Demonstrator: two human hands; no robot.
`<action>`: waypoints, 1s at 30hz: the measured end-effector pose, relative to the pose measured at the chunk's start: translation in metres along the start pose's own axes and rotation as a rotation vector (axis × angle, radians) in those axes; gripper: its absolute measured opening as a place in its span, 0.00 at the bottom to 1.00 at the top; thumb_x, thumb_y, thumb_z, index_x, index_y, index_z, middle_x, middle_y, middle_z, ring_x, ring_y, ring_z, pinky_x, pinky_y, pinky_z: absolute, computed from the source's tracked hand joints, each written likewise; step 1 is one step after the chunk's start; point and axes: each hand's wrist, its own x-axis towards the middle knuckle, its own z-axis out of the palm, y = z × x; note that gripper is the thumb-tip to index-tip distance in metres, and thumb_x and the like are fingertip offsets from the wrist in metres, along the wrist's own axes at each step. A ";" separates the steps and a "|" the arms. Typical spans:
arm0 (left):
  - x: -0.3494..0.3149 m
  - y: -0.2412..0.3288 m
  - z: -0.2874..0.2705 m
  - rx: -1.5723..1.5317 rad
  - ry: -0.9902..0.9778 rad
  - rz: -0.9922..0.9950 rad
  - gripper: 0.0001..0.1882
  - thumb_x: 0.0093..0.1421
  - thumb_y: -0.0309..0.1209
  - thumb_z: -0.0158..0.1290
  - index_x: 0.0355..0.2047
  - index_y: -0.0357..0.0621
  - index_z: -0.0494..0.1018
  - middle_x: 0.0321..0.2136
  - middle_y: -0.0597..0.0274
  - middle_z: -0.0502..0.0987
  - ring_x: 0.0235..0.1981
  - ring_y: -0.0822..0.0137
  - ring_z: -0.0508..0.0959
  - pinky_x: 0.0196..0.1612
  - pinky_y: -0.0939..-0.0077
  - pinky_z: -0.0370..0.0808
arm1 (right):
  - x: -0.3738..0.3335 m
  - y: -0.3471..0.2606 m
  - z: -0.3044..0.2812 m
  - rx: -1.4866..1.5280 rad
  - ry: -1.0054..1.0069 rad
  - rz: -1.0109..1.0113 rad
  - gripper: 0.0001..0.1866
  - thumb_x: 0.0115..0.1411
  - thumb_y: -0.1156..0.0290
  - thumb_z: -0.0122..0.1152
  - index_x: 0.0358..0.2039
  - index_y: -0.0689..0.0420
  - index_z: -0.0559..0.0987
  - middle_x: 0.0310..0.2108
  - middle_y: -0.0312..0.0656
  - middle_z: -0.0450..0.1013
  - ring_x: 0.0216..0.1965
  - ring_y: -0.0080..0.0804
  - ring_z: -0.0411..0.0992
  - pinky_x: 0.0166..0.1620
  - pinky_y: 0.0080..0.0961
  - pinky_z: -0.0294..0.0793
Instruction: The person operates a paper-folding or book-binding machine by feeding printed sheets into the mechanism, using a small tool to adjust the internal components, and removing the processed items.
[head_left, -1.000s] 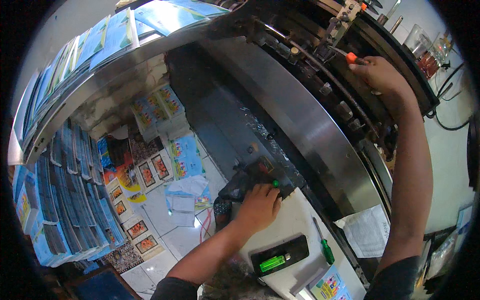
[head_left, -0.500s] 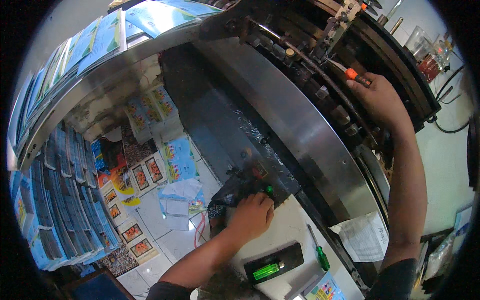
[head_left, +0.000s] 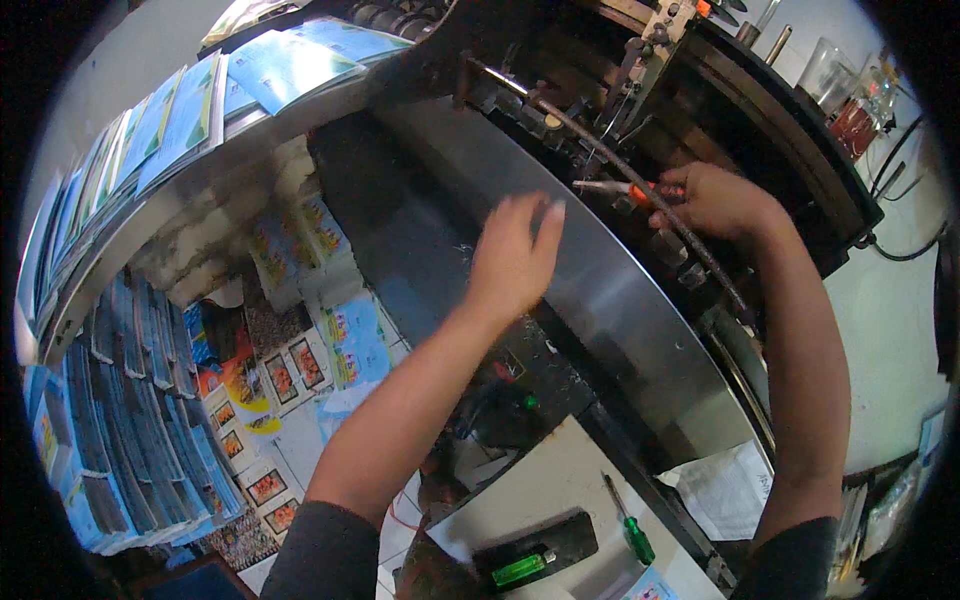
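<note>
My right hand (head_left: pixel 720 200) grips a knife-like tool (head_left: pixel 640 192) with an orange and black handle. Its slim pale blade points left, low among the parts of a dark, greasy machine (head_left: pixel 730 90). A rusty rod (head_left: pixel 712 262) runs diagonally beside that hand. Over the edge of a curved steel panel (head_left: pixel 630 310), my left hand (head_left: pixel 512 262) is raised, slightly blurred. Its thumb stands apart from the fingers, and nothing shows in it.
A pale board (head_left: pixel 570 465) below bears a green-handled screwdriver (head_left: pixel 635 535) and a black tray (head_left: pixel 575 545) with another green handle (head_left: pixel 520 570). Blue printed sheets (head_left: pixel 280 70) lie along the upper left ledge; stacked booklets (head_left: pixel 140 400) fill the left. Glass jars (head_left: pixel 828 75) stand upper right.
My left hand has risen from beside the pale board to the steel panel's edge. My right hand has shifted left and slightly down, swinging the blade to point left.
</note>
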 end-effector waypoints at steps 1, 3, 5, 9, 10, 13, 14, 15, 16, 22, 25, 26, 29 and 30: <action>0.026 0.008 0.011 -0.085 -0.010 -0.107 0.19 0.66 0.40 0.49 0.47 0.35 0.75 0.40 0.45 0.79 0.43 0.51 0.78 0.51 0.63 0.71 | 0.001 0.001 0.003 -0.026 -0.020 -0.017 0.25 0.51 0.53 0.70 0.43 0.58 0.80 0.39 0.51 0.78 0.43 0.48 0.76 0.47 0.38 0.73; 0.070 0.022 0.021 -0.219 -0.145 -0.228 0.17 0.67 0.38 0.48 0.46 0.36 0.75 0.36 0.49 0.79 0.40 0.57 0.78 0.47 0.66 0.71 | 0.003 0.001 0.007 -0.072 -0.056 -0.056 0.27 0.50 0.51 0.71 0.43 0.58 0.80 0.38 0.51 0.79 0.42 0.47 0.76 0.47 0.37 0.73; 0.094 0.020 0.030 -0.317 -0.405 -0.277 0.15 0.67 0.36 0.48 0.45 0.37 0.76 0.33 0.56 0.79 0.37 0.64 0.78 0.43 0.71 0.72 | 0.000 -0.011 0.002 0.052 -0.112 0.006 0.27 0.50 0.51 0.70 0.45 0.58 0.80 0.38 0.51 0.79 0.42 0.45 0.76 0.47 0.36 0.73; 0.096 0.006 0.039 -0.263 -0.276 -0.296 0.14 0.67 0.35 0.47 0.43 0.39 0.77 0.32 0.60 0.77 0.36 0.66 0.75 0.40 0.72 0.70 | -0.005 -0.003 0.002 0.069 -0.028 0.040 0.26 0.50 0.54 0.69 0.46 0.58 0.80 0.37 0.50 0.79 0.41 0.43 0.76 0.46 0.35 0.72; 0.091 0.002 0.039 -0.314 -0.263 -0.296 0.15 0.67 0.36 0.47 0.43 0.39 0.77 0.36 0.53 0.78 0.40 0.59 0.77 0.43 0.67 0.71 | -0.007 0.000 0.001 0.043 -0.002 0.047 0.26 0.51 0.55 0.69 0.46 0.58 0.80 0.37 0.49 0.79 0.41 0.42 0.77 0.46 0.34 0.72; 0.083 -0.001 0.040 -0.330 -0.206 -0.238 0.14 0.68 0.35 0.46 0.42 0.40 0.77 0.30 0.61 0.74 0.33 0.67 0.73 0.37 0.73 0.68 | -0.005 0.020 0.004 0.136 0.096 0.032 0.24 0.51 0.57 0.69 0.45 0.58 0.81 0.35 0.47 0.79 0.39 0.38 0.76 0.45 0.33 0.71; 0.082 0.000 0.040 -0.312 -0.185 -0.209 0.13 0.68 0.34 0.46 0.42 0.40 0.77 0.24 0.68 0.72 0.28 0.75 0.70 0.32 0.78 0.66 | -0.004 0.023 0.005 0.172 0.109 0.037 0.23 0.51 0.57 0.69 0.44 0.58 0.81 0.33 0.45 0.79 0.38 0.37 0.76 0.44 0.32 0.71; 0.080 -0.005 0.041 -0.279 -0.168 -0.171 0.13 0.69 0.34 0.46 0.42 0.40 0.77 0.25 0.68 0.72 0.29 0.74 0.70 0.33 0.78 0.67 | -0.004 0.022 0.004 0.209 0.123 0.037 0.22 0.51 0.58 0.69 0.43 0.58 0.81 0.32 0.44 0.79 0.36 0.35 0.75 0.43 0.32 0.70; 0.078 -0.009 0.042 -0.246 -0.152 -0.134 0.13 0.69 0.34 0.46 0.42 0.40 0.77 0.26 0.68 0.73 0.29 0.74 0.71 0.34 0.78 0.67 | -0.004 0.022 0.004 0.245 0.136 0.037 0.21 0.51 0.59 0.68 0.42 0.58 0.81 0.31 0.42 0.78 0.35 0.33 0.74 0.42 0.31 0.70; 0.063 -0.006 0.036 -0.263 -0.220 -0.197 0.14 0.69 0.34 0.45 0.42 0.39 0.76 0.34 0.63 0.78 0.39 0.70 0.73 0.46 0.76 0.68 | 0.006 0.038 0.011 0.377 0.219 -0.051 0.16 0.53 0.62 0.67 0.37 0.59 0.81 0.25 0.35 0.74 0.31 0.25 0.69 0.39 0.26 0.67; 0.058 -0.004 0.035 -0.260 -0.225 -0.177 0.14 0.69 0.35 0.44 0.43 0.39 0.76 0.36 0.62 0.78 0.40 0.70 0.74 0.48 0.76 0.68 | 0.006 0.028 0.011 0.381 0.248 -0.052 0.16 0.54 0.61 0.67 0.37 0.60 0.80 0.24 0.35 0.73 0.30 0.25 0.68 0.38 0.25 0.67; 0.056 -0.003 0.035 -0.253 -0.218 -0.151 0.14 0.69 0.35 0.44 0.43 0.39 0.76 0.36 0.62 0.78 0.40 0.70 0.74 0.47 0.76 0.68 | 0.008 0.023 0.012 0.391 0.255 -0.046 0.17 0.55 0.60 0.67 0.38 0.60 0.80 0.24 0.36 0.73 0.30 0.25 0.69 0.38 0.26 0.67; 0.054 0.008 0.032 -0.289 -0.347 -0.203 0.15 0.69 0.35 0.45 0.44 0.39 0.76 0.37 0.62 0.78 0.41 0.71 0.74 0.48 0.76 0.68 | 0.017 0.016 0.016 0.371 0.307 -0.053 0.18 0.55 0.59 0.67 0.39 0.60 0.80 0.25 0.39 0.74 0.31 0.29 0.71 0.39 0.28 0.69; 0.054 0.012 0.029 -0.288 -0.347 -0.210 0.15 0.69 0.35 0.45 0.44 0.39 0.76 0.37 0.62 0.78 0.41 0.71 0.74 0.48 0.76 0.68 | 0.022 0.014 0.018 0.340 0.342 -0.081 0.19 0.55 0.58 0.67 0.39 0.61 0.80 0.26 0.41 0.75 0.31 0.30 0.72 0.40 0.29 0.69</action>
